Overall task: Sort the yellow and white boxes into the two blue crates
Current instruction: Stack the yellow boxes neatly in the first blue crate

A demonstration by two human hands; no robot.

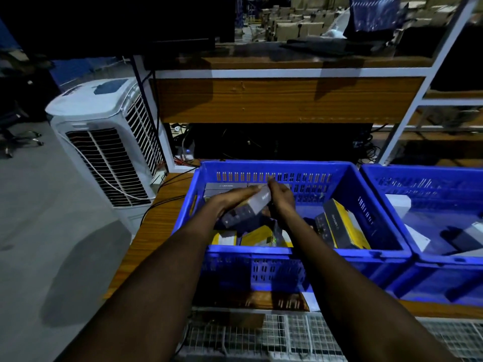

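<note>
Both hands reach into the left blue crate (264, 253). My left hand (231, 201) and my right hand (282, 199) together hold one box (251, 209) with a dark and grey face, tilted, above the crate's contents. Under it lie several yellow boxes (257, 237), and one yellow and black box (339, 224) leans at the crate's right side. Grey boxes (224, 186) line the far wall. The right blue crate (444, 259) holds white boxes (398, 205) and a dark one (467, 239).
Both crates stand on a wooden table (154, 231) with cables at its left end. A white air cooler (104, 142) stands to the left on the floor. A wooden shelf unit (287, 100) rises behind the crates. Wire mesh (287, 335) lies below the table's near edge.
</note>
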